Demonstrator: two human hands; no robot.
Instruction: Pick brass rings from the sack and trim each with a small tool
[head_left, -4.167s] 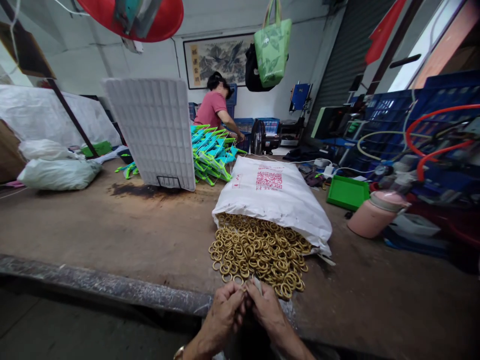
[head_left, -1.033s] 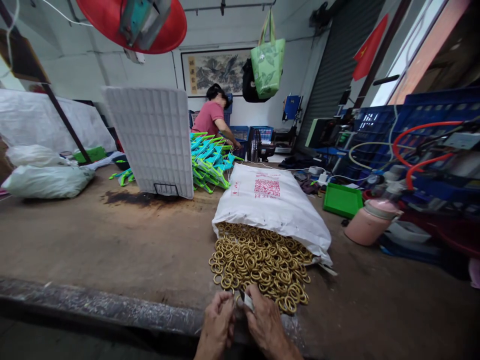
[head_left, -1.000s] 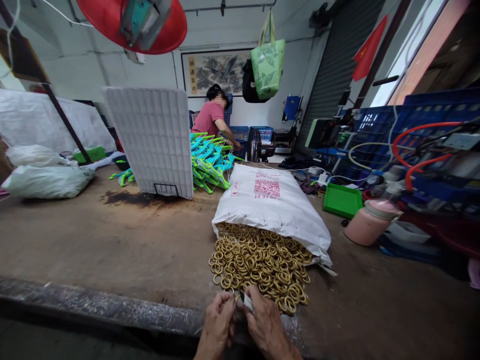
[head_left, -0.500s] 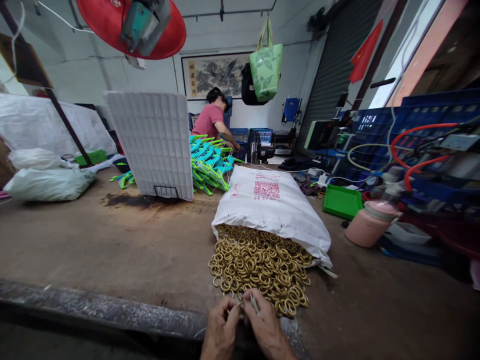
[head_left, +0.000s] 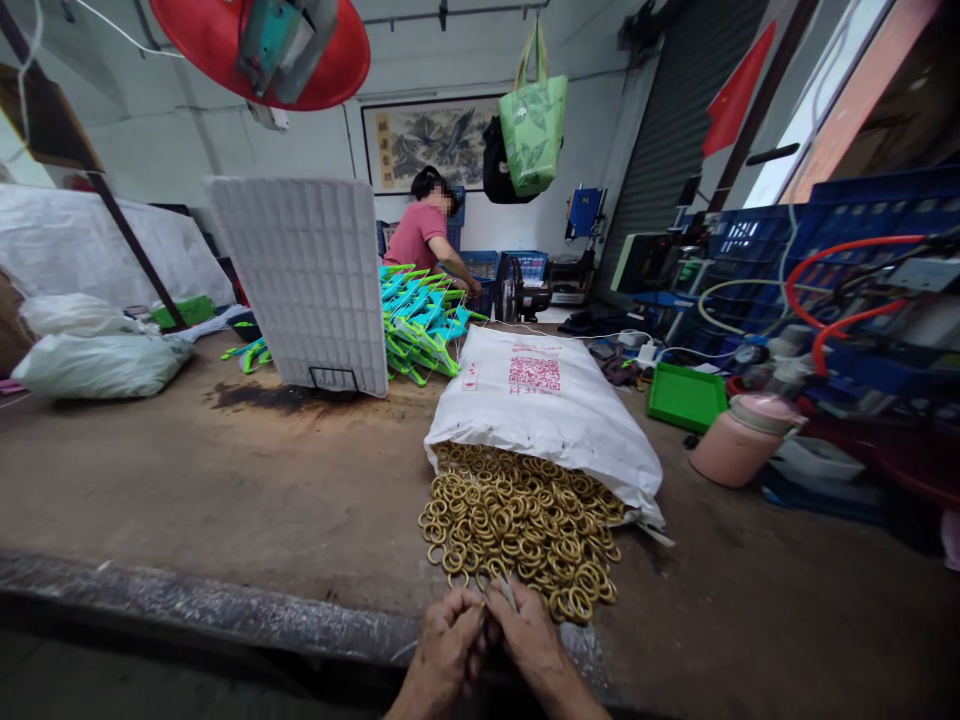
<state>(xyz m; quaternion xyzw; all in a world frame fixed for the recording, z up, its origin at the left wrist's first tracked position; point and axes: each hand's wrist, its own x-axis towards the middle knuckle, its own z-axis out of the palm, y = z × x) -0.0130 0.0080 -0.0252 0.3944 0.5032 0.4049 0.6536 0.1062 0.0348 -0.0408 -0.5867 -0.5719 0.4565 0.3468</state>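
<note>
At the table's front edge, my left hand is closed in a pinch, with a sliver of gold colour at its fingertips that looks like a brass-coloured ring, mostly hidden. My right hand meets it fingertip to fingertip. A thin grey metal tool, too small to tell its kind, sticks up between the right thumb and fingers. Just beyond both hands lies a heap of brass-coloured rings. They spill from the mouth of a white woven sack with red print, lying on its side.
Left of the sack, a pale ribbed panel stands on the brown table. Green and blue hangers lie behind it. To the right are a green tray and a pink jar. Another person works at the back.
My hands have drawn closer together and slightly down, and their fingertips now overlap more. The view has shifted a little. Rings and sack lie as before.
</note>
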